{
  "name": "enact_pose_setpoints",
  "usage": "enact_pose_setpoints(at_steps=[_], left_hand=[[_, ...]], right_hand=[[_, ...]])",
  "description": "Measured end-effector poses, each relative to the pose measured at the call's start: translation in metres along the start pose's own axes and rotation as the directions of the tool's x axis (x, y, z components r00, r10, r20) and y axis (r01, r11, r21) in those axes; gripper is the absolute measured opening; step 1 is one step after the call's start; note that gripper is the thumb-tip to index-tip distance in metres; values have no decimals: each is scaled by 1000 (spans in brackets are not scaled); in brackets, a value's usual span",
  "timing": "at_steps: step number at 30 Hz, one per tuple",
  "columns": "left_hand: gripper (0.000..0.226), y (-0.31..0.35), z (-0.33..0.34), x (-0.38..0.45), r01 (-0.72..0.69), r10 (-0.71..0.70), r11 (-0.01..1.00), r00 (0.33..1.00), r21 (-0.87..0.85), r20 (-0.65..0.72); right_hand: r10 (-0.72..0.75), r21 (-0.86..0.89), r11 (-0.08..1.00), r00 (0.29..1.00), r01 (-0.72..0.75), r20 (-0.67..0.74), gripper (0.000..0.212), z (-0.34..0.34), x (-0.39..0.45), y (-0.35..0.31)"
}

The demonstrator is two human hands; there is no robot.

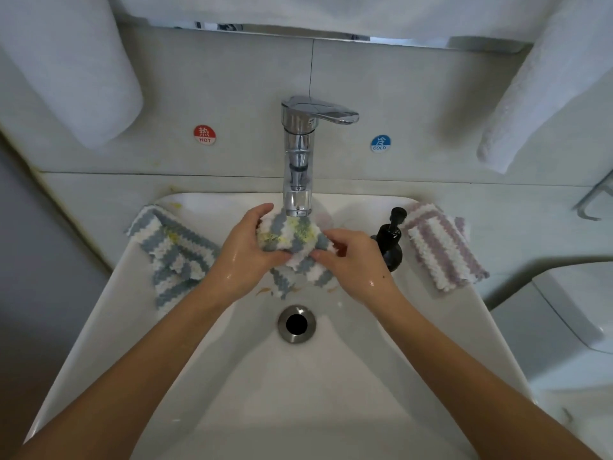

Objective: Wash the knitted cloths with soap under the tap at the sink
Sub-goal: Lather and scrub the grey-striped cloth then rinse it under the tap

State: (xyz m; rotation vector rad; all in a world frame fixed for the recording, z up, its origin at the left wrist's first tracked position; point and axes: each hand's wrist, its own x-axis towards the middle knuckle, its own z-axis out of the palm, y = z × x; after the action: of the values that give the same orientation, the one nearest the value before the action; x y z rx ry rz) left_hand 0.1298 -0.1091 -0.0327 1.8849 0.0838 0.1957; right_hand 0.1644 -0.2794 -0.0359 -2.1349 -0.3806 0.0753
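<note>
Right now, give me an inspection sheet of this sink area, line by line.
Surface: white ceramic sink, wet, drain open.
Job's things: blue-and-white striped knitted cloth with yellow stains bunched under the chrome tap; second blue-striped cloth on the left rim; purple-striped cloth on the right rim; black soap pump bottle.
Clutter: nothing seen.
Grippers: left hand and right hand both grip the bunched cloth.
Cables: nothing seen.
Surroundings: white towels, hot and cold stickers.

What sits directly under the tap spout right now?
A bunched grey-striped cloth with yellow stains, gripped by the left hand and right hand. The cloth hides any water stream.
</note>
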Motion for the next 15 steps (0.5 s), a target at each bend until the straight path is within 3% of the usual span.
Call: enact_pose_setpoints(at_steps=[5, 9, 15], left_hand=[[27, -4, -10, 3, -12, -3, 972, 998, 233, 64], [25, -3, -15, 3, -72, 19, 915, 990, 396, 137], [20, -3, -17, 0, -51, -54, 935, 958, 352, 281]], right_hand=[[1, -58, 998, 1000, -2, -9, 11, -8, 0, 4], [33, 6, 999, 996, -34, 78, 19, -12, -4, -2], [45, 50, 997, 982, -55, 185, 23, -12, -9, -6]])
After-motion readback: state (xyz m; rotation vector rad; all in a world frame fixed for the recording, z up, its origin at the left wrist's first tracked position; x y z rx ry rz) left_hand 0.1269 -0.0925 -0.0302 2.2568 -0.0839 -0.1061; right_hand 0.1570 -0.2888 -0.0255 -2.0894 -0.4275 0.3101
